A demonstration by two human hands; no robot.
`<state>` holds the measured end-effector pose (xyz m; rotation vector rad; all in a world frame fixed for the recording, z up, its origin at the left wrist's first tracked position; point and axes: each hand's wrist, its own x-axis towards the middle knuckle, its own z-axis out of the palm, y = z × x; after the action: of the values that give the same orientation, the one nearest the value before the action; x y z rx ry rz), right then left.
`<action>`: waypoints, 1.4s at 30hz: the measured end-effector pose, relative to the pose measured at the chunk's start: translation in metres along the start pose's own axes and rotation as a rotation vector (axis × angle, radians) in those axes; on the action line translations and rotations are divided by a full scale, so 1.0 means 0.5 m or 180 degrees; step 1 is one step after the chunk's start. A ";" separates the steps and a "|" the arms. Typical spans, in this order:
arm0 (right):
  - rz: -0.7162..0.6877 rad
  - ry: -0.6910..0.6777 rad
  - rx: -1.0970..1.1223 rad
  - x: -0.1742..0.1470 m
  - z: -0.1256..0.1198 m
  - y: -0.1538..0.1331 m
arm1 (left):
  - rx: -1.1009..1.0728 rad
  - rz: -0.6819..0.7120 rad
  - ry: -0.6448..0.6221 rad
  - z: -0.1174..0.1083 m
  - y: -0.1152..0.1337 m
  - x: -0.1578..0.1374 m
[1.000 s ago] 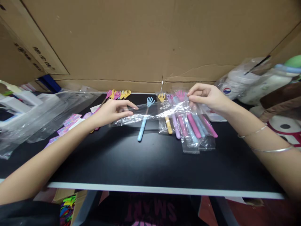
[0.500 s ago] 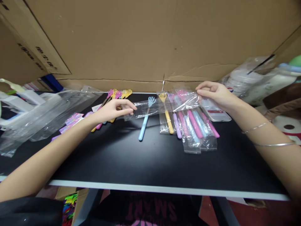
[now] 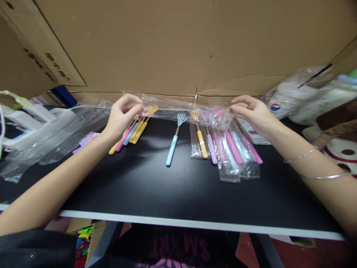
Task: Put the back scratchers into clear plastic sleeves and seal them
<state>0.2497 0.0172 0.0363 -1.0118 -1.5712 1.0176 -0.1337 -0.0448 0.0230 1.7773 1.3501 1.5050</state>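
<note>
Clear plastic forms a long sleeve (image 3: 167, 107), pinched by the left hand (image 3: 122, 114) left of the light-blue claw-headed scratcher (image 3: 171, 149) and, apparently, the right hand (image 3: 252, 112) right of it.

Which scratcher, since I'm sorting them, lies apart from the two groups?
The blue scratcher in the middle: it lies by itself, unbagged, between the left bunch and the bagged ones on the right.
</note>
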 end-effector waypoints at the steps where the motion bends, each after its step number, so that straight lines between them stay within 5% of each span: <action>1: -0.0019 0.0078 0.0018 -0.001 0.004 -0.001 | 0.0144 0.0175 0.0210 -0.006 -0.006 0.005; 6: -0.0218 0.0280 -0.0137 -0.011 0.025 -0.003 | 0.0887 0.1350 0.1347 -0.028 0.002 0.016; 9: -0.0828 0.0264 -0.0795 -0.023 0.039 -0.007 | 0.1106 0.1769 0.1766 -0.030 0.042 -0.002; 11: -0.1415 0.0131 -0.1625 -0.035 0.053 -0.014 | 0.1645 0.2052 0.1660 -0.027 0.067 -0.020; 15: -0.2462 -0.0426 -0.3668 -0.076 0.100 -0.031 | 0.2540 0.3459 0.0738 0.001 0.087 -0.055; 19: -0.2929 -0.1001 -0.3939 -0.133 0.159 -0.041 | 0.2900 0.3700 -0.0253 0.053 0.076 -0.089; 23: -0.2782 -0.1259 -0.3424 -0.180 0.197 -0.048 | 0.2906 0.3694 -0.0570 0.090 0.060 -0.112; 32: -0.1612 -0.1636 -0.2809 -0.197 0.210 -0.039 | 0.2509 0.3597 -0.0556 0.097 0.069 -0.121; 42: -0.1413 -0.1418 -0.1919 -0.186 0.208 -0.033 | 0.2153 0.3862 -0.0820 0.100 0.061 -0.125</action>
<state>0.1632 -0.0897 0.0072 -0.7808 -2.4304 0.4742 -0.0717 -0.0999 0.0024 3.4509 0.6013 1.1970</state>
